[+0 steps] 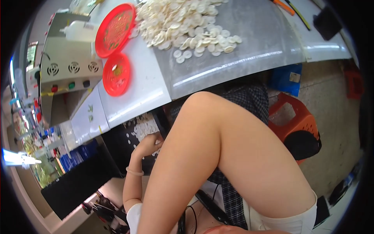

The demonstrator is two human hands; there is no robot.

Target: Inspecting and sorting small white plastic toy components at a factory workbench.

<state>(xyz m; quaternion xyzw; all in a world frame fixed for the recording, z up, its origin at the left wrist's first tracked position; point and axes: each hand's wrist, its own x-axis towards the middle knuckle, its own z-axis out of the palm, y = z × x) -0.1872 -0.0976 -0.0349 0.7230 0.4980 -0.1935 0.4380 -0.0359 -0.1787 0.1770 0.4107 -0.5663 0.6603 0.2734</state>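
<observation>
The bent right forearm (177, 167) blocks the foreground, its hand out of view. Behind, the left hand (147, 145) half-curls at white discs (145, 128) in a black tray (115, 147) below the desk (261, 31)'s near edge; I cannot tell its grip. Rightward, a blue bag (281, 80)'s label (295, 77) is illegible. Farther: red plates (100, 46), heaped discs (181, 23).

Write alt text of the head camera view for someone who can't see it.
A person's left hand is at a dark container of white discs below a worktable, while their bent right arm dominates the foreground, its hand out of view. On the table are a heap of pale discs, two red trays and a boxy machine.
</observation>
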